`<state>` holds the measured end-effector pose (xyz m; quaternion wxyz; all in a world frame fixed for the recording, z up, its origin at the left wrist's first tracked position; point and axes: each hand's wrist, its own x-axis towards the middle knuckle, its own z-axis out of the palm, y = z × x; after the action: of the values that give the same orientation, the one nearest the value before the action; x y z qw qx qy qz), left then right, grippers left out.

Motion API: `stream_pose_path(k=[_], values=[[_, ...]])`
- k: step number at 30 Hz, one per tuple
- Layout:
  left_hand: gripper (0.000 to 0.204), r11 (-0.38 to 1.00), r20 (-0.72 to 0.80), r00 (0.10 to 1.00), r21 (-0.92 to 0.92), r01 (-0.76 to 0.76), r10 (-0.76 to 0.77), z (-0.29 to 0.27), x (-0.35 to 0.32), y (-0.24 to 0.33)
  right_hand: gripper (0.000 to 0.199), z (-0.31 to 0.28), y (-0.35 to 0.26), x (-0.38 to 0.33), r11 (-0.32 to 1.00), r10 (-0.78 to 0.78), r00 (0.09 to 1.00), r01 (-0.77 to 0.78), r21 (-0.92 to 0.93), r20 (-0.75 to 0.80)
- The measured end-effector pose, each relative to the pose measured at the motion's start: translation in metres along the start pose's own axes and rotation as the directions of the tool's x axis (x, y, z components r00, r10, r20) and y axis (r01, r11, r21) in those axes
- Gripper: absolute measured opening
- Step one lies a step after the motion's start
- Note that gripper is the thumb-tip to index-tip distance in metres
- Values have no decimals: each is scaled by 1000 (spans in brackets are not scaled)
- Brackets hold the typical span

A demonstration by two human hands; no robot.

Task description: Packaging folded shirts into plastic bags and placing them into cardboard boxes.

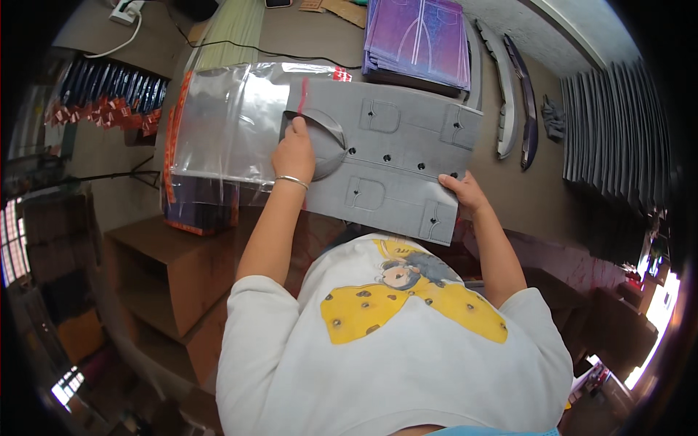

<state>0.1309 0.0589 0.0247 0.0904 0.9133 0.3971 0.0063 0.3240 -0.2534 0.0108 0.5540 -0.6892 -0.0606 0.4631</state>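
Note:
A flat grey button-front jacket (396, 120), stiff and neatly folded, lies across in front of me, collar to the left and hem to the right. My left hand (294, 151), a bangle on its wrist, is closed on the collar end. The hem edge is pinched between the thumb and fingers of my right hand (465, 190), most of those fingers hidden underneath. Against the collar end is a clear plastic bag (218, 123) with an orange-red edge. I cannot tell whether the collar end is inside the bag.
A pile of purple printed sheets (414, 43) lies beyond the jacket. Two long curved strips (522, 102) and a tall grey folded stack (614, 134) are to the right. Dark packets with red ends (109, 91) sit at far left, above a brown open shelf unit (178, 280).

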Motion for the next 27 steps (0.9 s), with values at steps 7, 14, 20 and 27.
stream_pose_path(k=[7,14,20,27], values=[[12,955,-77,952,51,-292,296,-11,-6,24,51,-23,12,-22,996,-90,995,91,23,-49],[20,970,100,967,49,-239,234,8,-4,24,47,-26,-3,-22,999,6,998,-3,48,-57],[50,964,184,959,117,-237,214,-8,-3,28,46,-33,-12,-1,998,52,998,-52,32,19],[55,955,246,924,-21,-297,293,-29,-9,36,44,-22,-6,0,995,59,998,-61,83,23]])
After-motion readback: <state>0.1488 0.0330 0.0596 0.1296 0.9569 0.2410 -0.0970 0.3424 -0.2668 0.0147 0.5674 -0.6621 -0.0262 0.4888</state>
